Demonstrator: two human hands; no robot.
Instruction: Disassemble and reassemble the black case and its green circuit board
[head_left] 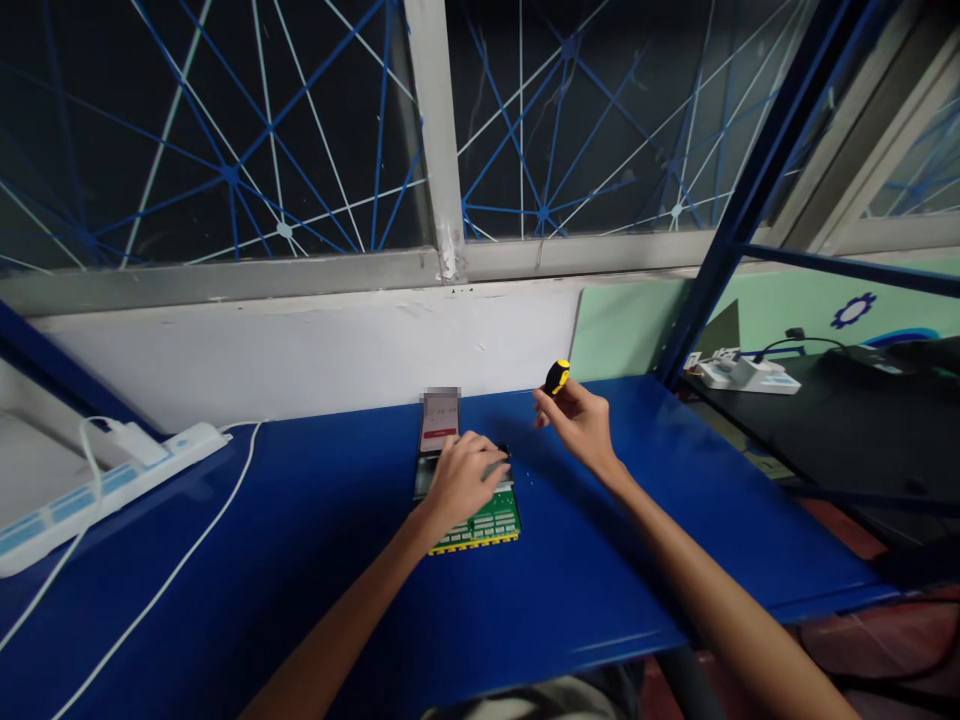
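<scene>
A green circuit board (491, 522) with rows of small pale parts and a yellow toothed front edge lies flat on the blue table. Dark casing covers its far end. My left hand (461, 478) is over that casing, fingers curled and gripping it from above; the hand hides much of the board. A dark grey piece shows by its thumb. Raised to the right, apart from the board, my right hand (581, 425) is closed around a screwdriver (557, 377) with a black and yellow handle. The screwdriver's shaft cannot be made out.
A phone (440, 420) with a lit screen leans just behind the board. On the left are a white power strip (112, 490) and a white cable (180, 560). Blue table (300, 600) meets a white wall behind. A blue post (697, 290) rises at the right.
</scene>
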